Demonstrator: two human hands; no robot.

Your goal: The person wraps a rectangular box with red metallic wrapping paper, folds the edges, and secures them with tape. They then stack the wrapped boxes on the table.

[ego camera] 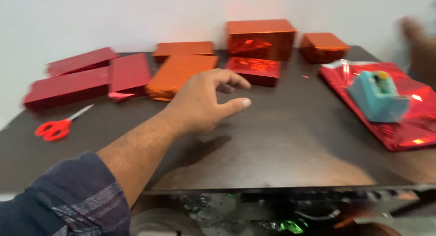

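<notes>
Above dark table (281, 145), left hand (204, 104) empty beside orange wrapped box (179, 74)

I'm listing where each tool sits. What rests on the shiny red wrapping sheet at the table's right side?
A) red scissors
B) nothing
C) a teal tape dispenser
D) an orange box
C: the teal tape dispenser sits on the red wrapping sheet; the red scissors lie far left.
</notes>
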